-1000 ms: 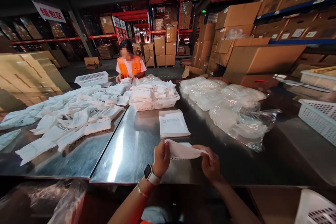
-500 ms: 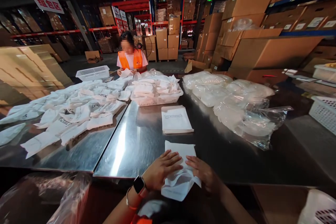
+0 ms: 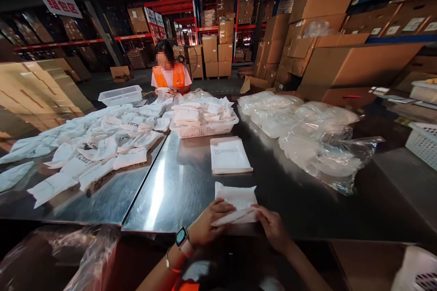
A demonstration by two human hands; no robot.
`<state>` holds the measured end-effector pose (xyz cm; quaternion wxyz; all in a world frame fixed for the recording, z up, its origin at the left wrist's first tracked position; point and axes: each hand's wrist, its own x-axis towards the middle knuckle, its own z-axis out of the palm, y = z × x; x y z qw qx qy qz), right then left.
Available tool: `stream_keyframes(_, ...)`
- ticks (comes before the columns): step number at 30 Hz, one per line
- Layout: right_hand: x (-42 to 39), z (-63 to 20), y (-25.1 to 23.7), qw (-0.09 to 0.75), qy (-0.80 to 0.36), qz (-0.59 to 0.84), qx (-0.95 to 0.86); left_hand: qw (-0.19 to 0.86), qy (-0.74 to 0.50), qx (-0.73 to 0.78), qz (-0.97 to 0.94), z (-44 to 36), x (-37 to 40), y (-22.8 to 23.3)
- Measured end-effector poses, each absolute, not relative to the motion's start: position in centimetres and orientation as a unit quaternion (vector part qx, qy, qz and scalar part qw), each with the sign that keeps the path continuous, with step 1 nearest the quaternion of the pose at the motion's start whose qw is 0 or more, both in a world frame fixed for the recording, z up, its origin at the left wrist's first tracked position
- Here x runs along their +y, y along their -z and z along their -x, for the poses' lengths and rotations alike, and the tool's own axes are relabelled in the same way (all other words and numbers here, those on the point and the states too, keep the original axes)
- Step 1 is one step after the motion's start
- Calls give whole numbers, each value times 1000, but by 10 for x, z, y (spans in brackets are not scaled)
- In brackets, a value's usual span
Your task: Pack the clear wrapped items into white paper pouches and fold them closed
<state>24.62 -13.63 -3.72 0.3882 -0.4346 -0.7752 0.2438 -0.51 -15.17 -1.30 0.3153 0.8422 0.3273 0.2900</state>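
Note:
A white cloth bag [image 3: 237,200] lies on the shiny metal table [image 3: 177,182] at its near edge, its lower part folded up. My left hand [image 3: 208,225], with a watch on the wrist, pinches the fold from the left. My right hand [image 3: 273,229] holds the same fold from the right. Just beyond lies a neat stack of flat white bags [image 3: 229,155] with printed lettering.
A white basket [image 3: 205,122] heaped with white bags stands mid-table. Loose white bags [image 3: 95,145] cover the left table. Clear plastic packs [image 3: 307,132] are piled at right. A person in an orange vest [image 3: 170,75] works at the far end. Cardboard boxes [image 3: 348,68] and another basket [image 3: 423,143] are at right.
A second ago I held the bag up off the table. I then laid it flat with its end over the edge, and now the lower part is folded up onto the bag.

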Motion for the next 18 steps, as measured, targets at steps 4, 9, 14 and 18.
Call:
stream_keyframes(4,-145,-242,34,436,-276,502,-694,345,-419,418,-729,-1,-163,25)
stream_keyframes(9,-148,-235,38,475,-235,554,-642,306,-484,526,-629,-13,-162,41)
stream_keyframes(14,-142,-228,42,455,-197,580,-646,249,-490,621,-559,-23,-154,45)
stream_keyframes(18,-139,-224,48,423,-134,589,-676,232,-496,652,-524,-24,-150,44)
